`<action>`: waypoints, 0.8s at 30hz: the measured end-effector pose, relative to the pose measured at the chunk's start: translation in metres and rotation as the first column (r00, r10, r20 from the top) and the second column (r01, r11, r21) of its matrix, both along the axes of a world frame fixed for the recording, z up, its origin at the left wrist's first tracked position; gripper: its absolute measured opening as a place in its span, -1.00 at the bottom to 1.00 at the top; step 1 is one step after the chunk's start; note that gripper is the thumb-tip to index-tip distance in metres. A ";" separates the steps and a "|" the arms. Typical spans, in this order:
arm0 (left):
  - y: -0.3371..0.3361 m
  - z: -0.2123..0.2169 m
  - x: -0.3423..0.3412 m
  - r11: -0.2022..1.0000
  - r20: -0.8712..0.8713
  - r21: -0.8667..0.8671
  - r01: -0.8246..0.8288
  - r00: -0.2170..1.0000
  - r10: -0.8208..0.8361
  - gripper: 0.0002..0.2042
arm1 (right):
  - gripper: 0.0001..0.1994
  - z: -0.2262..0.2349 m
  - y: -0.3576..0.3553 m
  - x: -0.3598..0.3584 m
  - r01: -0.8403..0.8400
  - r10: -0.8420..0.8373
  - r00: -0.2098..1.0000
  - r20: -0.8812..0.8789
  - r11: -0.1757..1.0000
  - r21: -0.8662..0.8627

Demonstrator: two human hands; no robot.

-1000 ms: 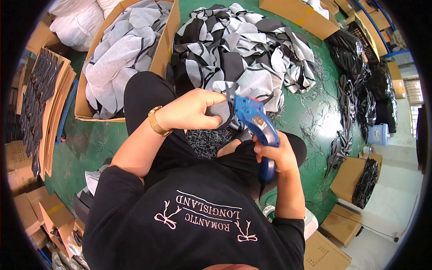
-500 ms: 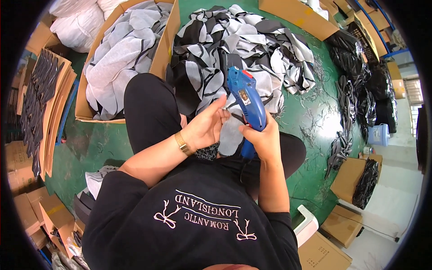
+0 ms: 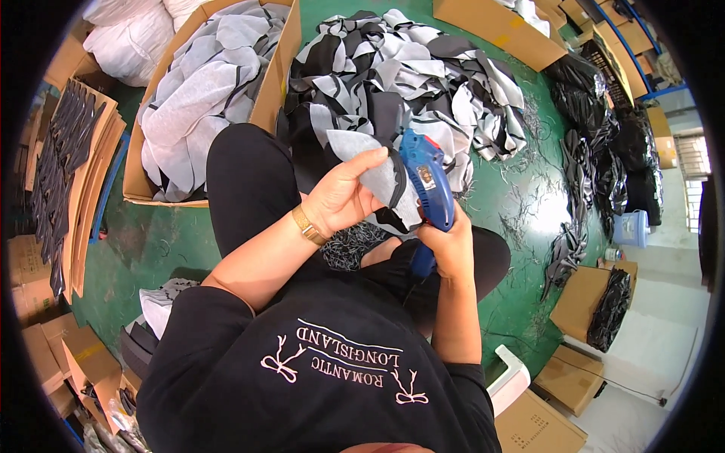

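My left hand (image 3: 343,198) holds a grey, leaf-shaped fabric piece (image 3: 370,162) with a black edge, fingers curled around it. My right hand (image 3: 447,245) grips a blue electric cutter (image 3: 428,187) by its handle, and the cutter's head rests against the right edge of that piece. Both are raised over my lap, above my black trouser legs. Dark trimmings (image 3: 349,245) lie on my lap under the hands. A gold watch sits on my left wrist.
A heap of grey and black fabric pieces (image 3: 408,72) lies on the green floor ahead. A cardboard box (image 3: 268,98) at the left holds stacked grey pieces. Flat cardboard and dark cut shapes (image 3: 68,174) lie far left. Black scrap piles (image 3: 596,158) and boxes stand right.
The fabric piece and cutter have stayed raised above my lap. My left hand has turned the piece, so its grey face now points up and left against the cutter.
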State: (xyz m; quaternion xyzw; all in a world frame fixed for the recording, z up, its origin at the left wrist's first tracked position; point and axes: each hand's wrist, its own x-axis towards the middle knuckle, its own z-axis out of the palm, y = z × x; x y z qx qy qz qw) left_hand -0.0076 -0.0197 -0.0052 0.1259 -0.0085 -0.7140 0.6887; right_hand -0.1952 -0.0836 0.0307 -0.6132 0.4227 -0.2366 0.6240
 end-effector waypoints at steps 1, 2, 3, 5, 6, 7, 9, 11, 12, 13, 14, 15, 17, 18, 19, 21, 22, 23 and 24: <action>0.000 0.006 -0.002 0.998 0.141 0.061 -0.030 0.990 0.021 -0.76 | -0.60 -0.002 -0.001 -0.001 -0.019 0.017 0.999 -0.037 0.999 -0.035; 0.001 0.010 -0.003 0.998 0.141 0.061 -0.025 0.990 0.016 -0.76 | -0.60 -0.005 -0.003 -0.002 -0.013 0.012 0.999 -0.037 0.999 -0.035; 0.002 0.013 -0.002 0.997 0.252 0.061 -0.041 0.967 0.024 -0.76 | -0.62 -0.008 -0.006 -0.005 -0.008 0.007 0.999 -0.043 1.000 -0.011; 0.005 0.024 -0.001 0.993 0.412 0.062 -0.100 0.909 0.065 -0.75 | -0.64 -0.010 -0.009 -0.006 -0.008 0.009 0.999 -0.045 1.000 0.013; 0.004 0.024 -0.001 0.993 0.413 0.062 -0.100 0.909 0.066 -0.75 | -0.66 -0.009 -0.008 -0.007 0.016 -0.015 1.000 -0.023 0.999 0.036; 0.003 0.023 0.001 0.977 0.496 0.099 -0.187 0.860 0.115 -0.75 | -0.67 -0.008 -0.007 -0.008 0.037 -0.037 0.999 -0.001 0.998 0.058; 0.000 0.024 0.004 0.944 0.584 0.127 -0.304 0.793 0.177 -0.75 | -0.66 -0.007 -0.007 -0.018 0.061 -0.064 0.997 0.038 0.995 0.083; 0.000 0.020 0.009 0.946 0.587 0.101 -0.308 0.786 0.193 -0.76 | -0.63 -0.003 -0.004 -0.025 0.095 -0.109 0.988 0.105 0.987 0.129; 0.001 0.019 0.011 0.949 0.588 0.076 -0.307 0.782 0.206 -0.77 | -0.63 0.000 -0.002 -0.029 0.091 -0.105 0.989 0.106 0.987 0.129; 0.002 0.021 0.011 0.955 0.589 0.050 -0.293 0.780 0.209 -0.78 | -0.63 0.003 0.000 -0.035 0.041 -0.061 0.992 0.108 0.983 0.176; 0.002 0.021 0.011 0.955 0.588 0.049 -0.292 0.781 0.209 -0.78 | -0.63 0.005 0.003 -0.039 -0.009 -0.016 0.994 0.112 0.975 0.224; 0.003 0.020 0.011 0.953 0.609 0.050 -0.299 0.765 0.208 -0.78 | -0.64 0.007 0.006 -0.042 -0.038 0.024 0.997 0.070 0.979 0.200; 0.003 0.021 0.010 0.950 0.630 0.050 -0.309 0.747 0.210 -0.78 | -0.67 0.012 0.014 -0.044 -0.086 0.079 0.996 0.043 0.976 0.199; 0.004 0.021 0.010 0.944 0.637 0.066 -0.325 0.742 0.210 -0.78 | -0.67 0.012 0.017 -0.045 -0.105 0.105 0.994 0.008 0.975 0.197; 0.003 0.021 0.009 0.938 0.643 0.080 -0.338 0.736 0.210 -0.78 | -0.67 0.012 0.019 -0.045 -0.098 0.101 0.995 0.001 0.972 0.214; 0.003 0.023 0.007 0.937 0.653 0.071 -0.343 0.726 0.216 -0.78 | -0.68 0.009 0.022 -0.047 -0.094 0.096 0.995 0.003 0.968 0.233; 0.003 0.024 0.006 0.934 0.666 0.062 -0.350 0.712 0.223 -0.78 | -0.68 0.008 0.023 -0.046 -0.093 0.094 0.996 0.008 0.963 0.254; 0.003 0.024 0.006 0.934 0.667 0.059 -0.353 0.710 0.226 -0.78 | -0.68 0.007 0.023 -0.046 -0.083 0.084 0.996 0.009 0.962 0.259; 0.003 0.025 0.006 0.935 0.664 0.046 -0.353 0.710 0.235 -0.79 | -0.68 0.007 0.023 -0.046 -0.085 0.086 0.996 0.011 0.963 0.256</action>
